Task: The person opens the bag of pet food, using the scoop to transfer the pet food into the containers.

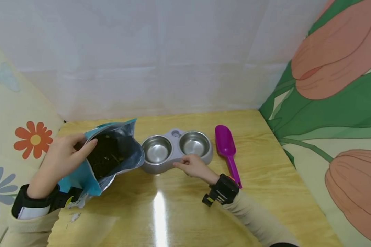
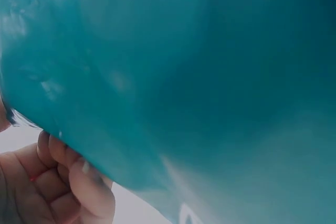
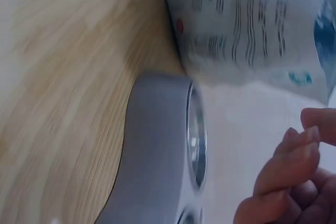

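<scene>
My left hand (image 1: 65, 152) grips the left edge of an open teal foil bag (image 1: 77, 178), thumb over the rim. The bag's silver-lined mouth faces up and right, showing dark loose contents (image 1: 106, 156) inside. In the left wrist view the teal bag (image 2: 173, 77) fills most of the picture, with curled fingers (image 2: 89, 190) under its edge. My right hand (image 1: 194, 166) hovers at the front of a grey double pet bowl (image 1: 159, 168), fingers loosely curled and holding nothing. Both steel bowls (image 1: 157, 151) look empty. In the right wrist view, the bag's printed white side (image 3: 236, 30) stands beyond the bowl.
A purple scoop (image 1: 225, 140) lies on the wooden table (image 1: 266, 192), right of the pet bowl, its handle toward the right wrist. A white curtain (image 1: 160, 61) hangs behind. Flower-printed panels (image 1: 337, 120) flank both sides.
</scene>
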`<state>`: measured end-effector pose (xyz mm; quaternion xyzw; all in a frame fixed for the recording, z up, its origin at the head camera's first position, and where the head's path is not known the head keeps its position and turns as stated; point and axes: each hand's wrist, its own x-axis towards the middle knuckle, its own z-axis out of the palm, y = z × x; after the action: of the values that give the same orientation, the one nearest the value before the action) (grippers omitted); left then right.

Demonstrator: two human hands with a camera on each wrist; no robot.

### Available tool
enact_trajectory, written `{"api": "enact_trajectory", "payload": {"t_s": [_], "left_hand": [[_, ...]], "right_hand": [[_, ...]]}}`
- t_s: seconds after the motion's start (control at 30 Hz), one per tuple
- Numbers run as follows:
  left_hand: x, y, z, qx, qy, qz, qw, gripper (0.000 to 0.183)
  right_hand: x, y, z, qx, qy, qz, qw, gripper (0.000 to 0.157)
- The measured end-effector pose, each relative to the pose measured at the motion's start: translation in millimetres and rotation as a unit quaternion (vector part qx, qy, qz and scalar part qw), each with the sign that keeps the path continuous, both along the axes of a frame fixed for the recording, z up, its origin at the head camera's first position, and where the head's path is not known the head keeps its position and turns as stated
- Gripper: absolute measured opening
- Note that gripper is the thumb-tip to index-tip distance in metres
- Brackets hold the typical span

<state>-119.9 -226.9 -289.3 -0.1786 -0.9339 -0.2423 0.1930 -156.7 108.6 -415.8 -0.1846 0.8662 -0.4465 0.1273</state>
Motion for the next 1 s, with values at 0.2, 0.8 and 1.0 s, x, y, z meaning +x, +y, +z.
{"api": "enact_trajectory", "payload": {"t_s": [0.2,0.8,1.0], "left_hand": [[0.1,0,-0.8,0.003,0.002,-0.007,1.0,0.032],[1.8,0,-2.1,0.007,0.001,-0.001,1.0,0.028],[1.8,0,-2.0,0.01,0.002,-0.001,1.0,0.028]], "right_hand": [[-2.9,40,-8.8,-0.039,-0.027,-0.038,0.998,0.031],[-1.9,140,-19.8,0.155,0.033,-0.153,0.975,0.029],[0.0,151,-25.4,0.201,0.029,-0.177,0.963,0.038]]}}
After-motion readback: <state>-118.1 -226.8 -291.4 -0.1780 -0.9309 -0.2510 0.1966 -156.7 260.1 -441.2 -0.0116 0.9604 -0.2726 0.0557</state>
